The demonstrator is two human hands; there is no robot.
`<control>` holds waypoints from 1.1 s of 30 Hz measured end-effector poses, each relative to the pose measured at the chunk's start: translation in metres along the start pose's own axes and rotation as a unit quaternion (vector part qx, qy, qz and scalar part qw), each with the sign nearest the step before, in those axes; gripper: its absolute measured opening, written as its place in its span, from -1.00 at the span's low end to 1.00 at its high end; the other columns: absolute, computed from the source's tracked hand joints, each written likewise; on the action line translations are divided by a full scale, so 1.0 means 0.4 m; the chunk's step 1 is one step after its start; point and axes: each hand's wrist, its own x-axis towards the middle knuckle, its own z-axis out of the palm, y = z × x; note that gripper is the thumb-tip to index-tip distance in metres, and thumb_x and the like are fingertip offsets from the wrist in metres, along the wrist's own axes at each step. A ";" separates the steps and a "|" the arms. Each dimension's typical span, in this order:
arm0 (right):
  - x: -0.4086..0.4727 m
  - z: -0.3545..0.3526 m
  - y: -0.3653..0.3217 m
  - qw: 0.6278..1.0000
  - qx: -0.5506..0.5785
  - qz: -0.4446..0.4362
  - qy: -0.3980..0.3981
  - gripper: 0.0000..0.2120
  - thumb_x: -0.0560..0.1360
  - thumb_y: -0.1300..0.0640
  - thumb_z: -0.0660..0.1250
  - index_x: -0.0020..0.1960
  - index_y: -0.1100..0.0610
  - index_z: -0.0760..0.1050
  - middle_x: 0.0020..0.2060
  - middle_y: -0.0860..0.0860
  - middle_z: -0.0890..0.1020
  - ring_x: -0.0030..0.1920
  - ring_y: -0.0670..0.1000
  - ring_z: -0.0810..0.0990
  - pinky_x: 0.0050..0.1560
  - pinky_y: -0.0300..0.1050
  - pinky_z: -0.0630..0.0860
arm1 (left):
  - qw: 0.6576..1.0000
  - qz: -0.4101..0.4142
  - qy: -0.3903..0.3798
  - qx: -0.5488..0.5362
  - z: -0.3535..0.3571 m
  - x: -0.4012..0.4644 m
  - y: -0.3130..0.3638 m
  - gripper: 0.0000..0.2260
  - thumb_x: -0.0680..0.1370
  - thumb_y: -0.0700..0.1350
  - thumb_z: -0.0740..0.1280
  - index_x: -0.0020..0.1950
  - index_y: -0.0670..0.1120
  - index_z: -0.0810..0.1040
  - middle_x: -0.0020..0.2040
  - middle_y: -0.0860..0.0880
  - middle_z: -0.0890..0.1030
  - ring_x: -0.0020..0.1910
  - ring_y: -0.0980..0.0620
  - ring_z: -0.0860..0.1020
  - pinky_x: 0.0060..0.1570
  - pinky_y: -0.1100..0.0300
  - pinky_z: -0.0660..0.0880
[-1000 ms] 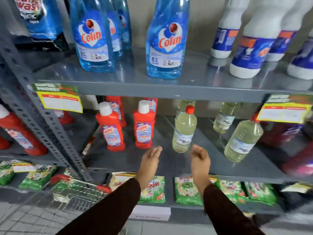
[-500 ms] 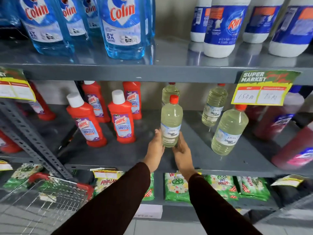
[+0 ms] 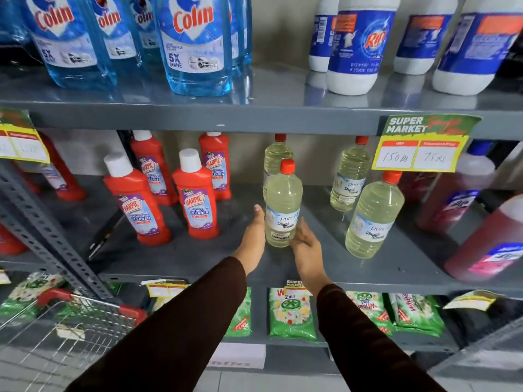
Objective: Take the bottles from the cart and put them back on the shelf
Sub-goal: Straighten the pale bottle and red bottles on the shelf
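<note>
A pale yellow bottle point(image 3: 283, 199) with a red cap stands upright on the grey middle shelf point(image 3: 198, 261), near its front. My left hand point(image 3: 252, 239) presses on its lower left side and my right hand point(image 3: 307, 247) cups its lower right side, so both hold it. Three more bottles of the same kind stand close by: one directly behind point(image 3: 276, 154), one at the back right point(image 3: 351, 176) and one at the front right point(image 3: 373, 219). The wire cart point(image 3: 70, 323) with its red handle sits at the lower left; I cannot see bottles inside it.
Several red Harpic bottles point(image 3: 195, 199) stand left of my hands. Blue Colin bottles point(image 3: 195, 43) and white Rin bottles point(image 3: 359, 43) fill the top shelf. Pink bottles point(image 3: 486, 244) stand at the right, green packets point(image 3: 291, 312) lie below, and a slanted steel post point(image 3: 48, 236) runs on the left.
A second ago my hands were apart and empty in front of the shelf. They have closed in from both sides onto the pale yellow bottle, and my view has moved closer and rightward.
</note>
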 end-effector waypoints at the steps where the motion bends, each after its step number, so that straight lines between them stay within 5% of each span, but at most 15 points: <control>1: 0.000 0.000 -0.001 1.000 -0.001 0.001 0.000 -0.39 0.44 0.54 0.20 0.45 0.21 0.33 0.42 0.10 0.44 0.43 0.05 0.39 0.49 0.10 0.28 | 1.000 -0.009 -0.002 -0.002 0.001 -0.005 0.009 -0.24 0.46 0.45 -0.11 0.48 0.04 0.33 0.50 0.01 0.36 0.49 0.02 0.28 0.50 0.03 0.13; 7: -0.013 0.002 0.005 1.000 -0.013 -0.007 -0.016 -0.41 0.46 0.49 0.23 0.44 0.15 0.37 0.39 0.03 0.48 0.40 0.00 0.43 0.47 0.07 0.30 | 0.998 -0.005 -0.042 -0.037 -0.003 -0.050 0.032 -0.42 0.63 0.20 -0.19 0.51 -0.06 0.25 0.44 0.02 0.37 0.43 0.08 0.31 0.24 0.23 0.22; 9: -0.015 -0.001 0.003 1.000 -0.024 -0.014 -0.015 -0.40 0.45 0.49 0.25 0.44 0.14 0.36 0.37 -0.03 0.48 0.38 -0.04 0.43 0.46 0.02 0.31 | 0.998 -0.005 -0.052 -0.029 -0.002 -0.056 0.031 -0.36 0.58 0.29 -0.17 0.54 -0.03 0.19 0.45 0.08 0.33 0.45 0.11 0.26 0.32 0.23 0.16; 11: -0.029 0.008 -0.004 1.000 -0.023 -0.001 0.003 -0.42 0.47 0.47 0.25 0.44 0.14 0.35 0.34 -0.08 0.46 0.36 -0.08 0.41 0.46 -0.02 0.30 | 0.998 0.000 -0.039 -0.039 -0.022 -0.060 0.024 -0.09 0.37 0.55 -0.03 0.52 -0.02 0.25 0.51 0.05 0.31 0.47 0.07 0.27 0.45 0.12 0.13; 13: -0.063 0.018 0.005 0.994 -0.028 0.005 0.101 -0.54 0.51 0.39 0.26 0.38 0.14 0.43 0.33 -0.02 0.51 0.35 -0.03 0.45 0.46 0.01 0.32 | 0.992 0.011 0.058 -0.110 -0.057 -0.059 -0.005 -0.21 0.46 0.43 0.07 0.39 -0.17 0.43 0.37 -0.09 0.50 0.28 -0.04 0.47 0.28 0.07 0.36; 15: -0.112 0.036 0.027 0.983 -0.019 -0.021 0.180 -0.72 0.53 0.34 0.27 0.17 0.13 0.59 0.18 0.07 0.65 0.24 0.06 0.58 0.39 0.13 0.41 | 0.970 0.018 0.164 -0.179 -0.106 -0.086 -0.035 -0.52 0.63 0.15 0.07 0.07 -0.24 0.54 -0.01 -0.19 0.63 -0.07 -0.13 0.59 -0.05 0.08 0.49; 17: -0.146 0.076 0.046 0.990 -0.014 -0.037 0.137 -0.75 0.52 0.36 0.30 -0.04 0.06 0.65 0.00 0.06 0.70 0.11 0.07 0.63 0.32 0.20 0.47 | 0.946 0.060 0.270 -0.171 -0.187 -0.103 -0.069 -0.68 0.66 0.00 0.10 -0.15 -0.15 0.50 -0.22 -0.16 0.58 -0.24 -0.13 0.56 -0.19 0.08 0.49; 19: -0.156 0.138 0.053 0.999 -0.024 -0.026 0.038 -0.67 0.51 0.42 0.27 -0.01 0.03 0.64 0.05 0.06 0.69 0.13 0.05 0.62 0.32 0.13 0.49 | 0.923 0.117 0.337 -0.146 -0.270 -0.101 -0.078 -0.80 0.64 -0.06 0.17 -0.11 -0.10 0.49 -0.22 -0.07 0.54 -0.16 -0.09 0.51 -0.11 0.08 0.42; 22: -0.126 0.244 0.011 0.996 -0.057 0.011 -0.063 -0.59 0.53 0.44 0.22 0.31 0.14 0.48 0.31 0.01 0.52 0.30 -0.01 0.49 0.28 -0.20 0.43 | 0.943 0.147 0.295 -0.044 -0.347 -0.069 -0.044 -0.70 0.64 -0.06 0.17 0.31 -0.17 0.45 0.16 -0.04 0.52 0.20 0.01 0.46 0.20 0.16 0.33; 24: -0.092 0.310 -0.010 0.991 -0.067 0.045 -0.105 -0.46 0.52 0.43 0.24 0.46 0.16 0.30 0.31 -0.09 0.40 0.34 -0.08 0.37 0.25 -0.24 0.33 | 0.960 0.170 0.221 0.000 -0.377 -0.039 -0.012 -0.53 0.63 0.07 0.14 0.48 -0.12 0.30 0.36 0.07 0.37 0.36 0.12 0.33 0.38 0.21 0.20; 27: -0.044 0.386 -0.005 0.979 -0.095 0.062 -0.167 -0.38 0.47 0.46 0.26 0.45 0.09 0.27 0.35 -0.04 0.44 0.32 -0.03 0.43 0.24 -0.17 0.37 | 0.979 0.139 0.144 0.040 -0.425 0.003 0.020 -0.32 0.52 0.37 0.05 0.46 -0.07 0.34 0.48 0.00 0.35 0.46 0.02 0.31 0.50 0.02 0.18; 33: -0.034 0.429 0.012 0.977 -0.121 0.051 -0.166 -0.49 0.43 0.49 0.24 0.24 0.02 0.43 0.16 0.02 0.59 0.21 0.02 0.54 0.18 -0.18 0.42 | 0.992 0.063 0.091 0.065 -0.450 0.006 0.019 -0.18 0.42 0.45 0.02 0.42 -0.12 0.40 0.47 -0.19 0.37 0.46 -0.17 0.33 0.47 -0.10 0.24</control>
